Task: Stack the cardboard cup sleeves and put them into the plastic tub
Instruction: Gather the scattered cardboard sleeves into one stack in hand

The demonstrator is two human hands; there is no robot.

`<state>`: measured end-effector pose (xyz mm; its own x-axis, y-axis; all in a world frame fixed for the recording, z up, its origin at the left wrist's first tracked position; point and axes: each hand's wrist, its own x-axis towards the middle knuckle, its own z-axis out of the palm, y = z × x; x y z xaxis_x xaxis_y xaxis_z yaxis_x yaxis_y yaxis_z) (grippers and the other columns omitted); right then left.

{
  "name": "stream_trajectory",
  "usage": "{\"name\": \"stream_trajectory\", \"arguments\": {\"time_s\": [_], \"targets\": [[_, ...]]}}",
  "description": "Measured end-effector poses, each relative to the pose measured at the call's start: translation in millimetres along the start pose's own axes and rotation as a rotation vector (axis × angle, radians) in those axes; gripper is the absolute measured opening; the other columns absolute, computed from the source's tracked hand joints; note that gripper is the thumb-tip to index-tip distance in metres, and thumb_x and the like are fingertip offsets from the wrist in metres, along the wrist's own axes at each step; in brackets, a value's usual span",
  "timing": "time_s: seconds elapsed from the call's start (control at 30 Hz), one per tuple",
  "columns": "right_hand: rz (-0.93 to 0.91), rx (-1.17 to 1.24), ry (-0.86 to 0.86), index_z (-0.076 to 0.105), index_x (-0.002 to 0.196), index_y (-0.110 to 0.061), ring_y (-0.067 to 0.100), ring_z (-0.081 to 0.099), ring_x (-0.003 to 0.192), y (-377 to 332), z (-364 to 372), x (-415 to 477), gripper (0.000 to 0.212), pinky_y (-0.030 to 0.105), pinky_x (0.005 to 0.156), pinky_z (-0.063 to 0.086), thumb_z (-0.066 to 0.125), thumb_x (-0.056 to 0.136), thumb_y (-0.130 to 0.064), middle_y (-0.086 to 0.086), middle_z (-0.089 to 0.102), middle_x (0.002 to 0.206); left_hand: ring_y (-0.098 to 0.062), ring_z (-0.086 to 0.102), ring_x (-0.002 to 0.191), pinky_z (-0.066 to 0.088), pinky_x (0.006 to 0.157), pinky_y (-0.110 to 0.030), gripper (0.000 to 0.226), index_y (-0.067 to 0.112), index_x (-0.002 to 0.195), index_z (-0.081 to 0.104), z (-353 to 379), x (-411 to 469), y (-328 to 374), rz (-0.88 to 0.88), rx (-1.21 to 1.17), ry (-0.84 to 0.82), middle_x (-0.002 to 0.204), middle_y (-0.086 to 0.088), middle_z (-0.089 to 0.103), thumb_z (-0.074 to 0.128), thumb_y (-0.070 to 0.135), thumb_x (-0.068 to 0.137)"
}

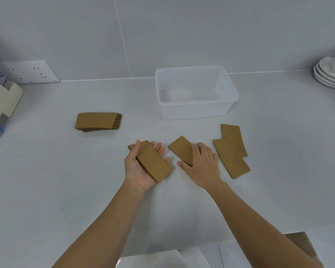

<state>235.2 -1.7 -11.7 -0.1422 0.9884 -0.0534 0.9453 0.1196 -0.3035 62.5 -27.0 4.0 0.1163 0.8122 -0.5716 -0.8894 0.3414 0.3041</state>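
Note:
My left hand [138, 169] lies palm up and holds a small stack of brown cardboard sleeves [153, 163]. My right hand [203, 163] rests palm down on a single flat sleeve [181, 148], thumb and fingers at its near edge. Two more sleeves [231, 157] overlap on the counter just right of that hand. A neat pile of several sleeves [98, 120] sits further left. The clear plastic tub [195, 111] stands behind the hands with nothing visible inside.
White saucers with a cup [331, 74] are stacked at the far right by the wall. A beige appliance [2, 105] and a wall socket [27, 72] are at the left. Brown paper and white sheets [201, 254] lie at the near edge.

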Motion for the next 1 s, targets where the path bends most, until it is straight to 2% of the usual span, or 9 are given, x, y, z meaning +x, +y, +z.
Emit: {"name": "stream_trajectory", "arguments": {"time_s": [0.2, 0.33, 0.47, 0.63, 0.8, 0.9, 1.0], "targets": [[-0.042, -0.035, 0.02, 0.039, 0.128, -0.009, 0.028, 0.043, 0.119, 1, -4, 2, 0.053, 0.039, 0.099, 0.032, 0.05, 0.087, -0.042, 0.01, 0.05, 0.129, -0.023, 0.069, 0.096, 0.056, 0.075, -0.044, 0.05, 0.011, 0.104, 0.067, 2, 4, 3, 0.001, 0.011, 0.019, 0.103, -0.01, 0.073, 0.068, 0.048, 0.07], [-0.034, -0.038, 0.001, 0.042, 0.123, -0.011, 0.027, 0.045, 0.114, 1, -8, 6, 0.05, 0.038, 0.096, 0.033, 0.051, 0.085, -0.041, 0.008, 0.053, 0.122, -0.024, 0.07, 0.095, 0.056, 0.076, -0.045, 0.053, 0.011, 0.104, 0.067, 4, 6, 3, -0.007, 0.008, 0.008, 0.104, -0.01, 0.073, 0.07, 0.047, 0.065], [0.021, 0.071, 0.013, 0.047, 0.12, -0.012, 0.025, 0.047, 0.112, -2, -17, 9, 0.048, 0.035, 0.095, 0.033, 0.054, 0.083, -0.043, 0.007, 0.056, 0.118, -0.024, 0.069, 0.094, 0.055, 0.079, -0.044, 0.05, 0.011, 0.103, 0.067, 7, 7, 3, -0.007, 0.013, 0.009, 0.104, -0.01, 0.072, 0.066, 0.049, 0.071], [0.042, 0.282, 0.067, 0.05, 0.12, -0.009, 0.025, 0.049, 0.109, -17, -41, 13, 0.05, 0.036, 0.094, 0.037, 0.058, 0.083, -0.042, 0.009, 0.058, 0.116, -0.025, 0.068, 0.099, 0.055, 0.077, -0.045, 0.056, 0.01, 0.11, 0.065, 14, 9, 5, 0.007, 0.027, 0.019, 0.107, -0.012, 0.072, 0.066, 0.052, 0.071], [-0.012, 0.459, 0.095, 0.052, 0.118, -0.011, 0.022, 0.049, 0.107, -48, -57, 6, 0.049, 0.037, 0.094, 0.041, 0.059, 0.082, -0.042, 0.007, 0.058, 0.114, -0.028, 0.07, 0.093, 0.056, 0.078, -0.044, 0.057, 0.012, 0.101, 0.068, 20, 9, 1, 0.002, 0.031, -0.055, 0.1, -0.011, 0.074, 0.07, 0.056, 0.065], [-0.061, 0.45, 0.055, 0.052, 0.118, -0.012, 0.022, 0.048, 0.106, -61, -52, -2, 0.047, 0.038, 0.095, 0.04, 0.057, 0.082, -0.043, 0.005, 0.057, 0.114, -0.03, 0.067, 0.099, 0.054, 0.082, -0.044, 0.061, 0.013, 0.101, 0.072, 24, 8, -2, -0.028, 0.073, -0.122, 0.106, -0.01, 0.072, 0.068, 0.059, 0.062], [-0.111, 0.381, 0.001, 0.048, 0.124, -0.012, 0.021, 0.046, 0.111, -65, -42, -8, 0.051, 0.036, 0.099, 0.036, 0.055, 0.083, -0.042, 0.005, 0.055, 0.121, -0.028, 0.068, 0.097, 0.056, 0.081, -0.043, 0.06, 0.012, 0.101, 0.071, 28, 6, -6, -0.026, 0.061, -0.151, 0.108, -0.008, 0.071, 0.069, 0.057, 0.061]]}}
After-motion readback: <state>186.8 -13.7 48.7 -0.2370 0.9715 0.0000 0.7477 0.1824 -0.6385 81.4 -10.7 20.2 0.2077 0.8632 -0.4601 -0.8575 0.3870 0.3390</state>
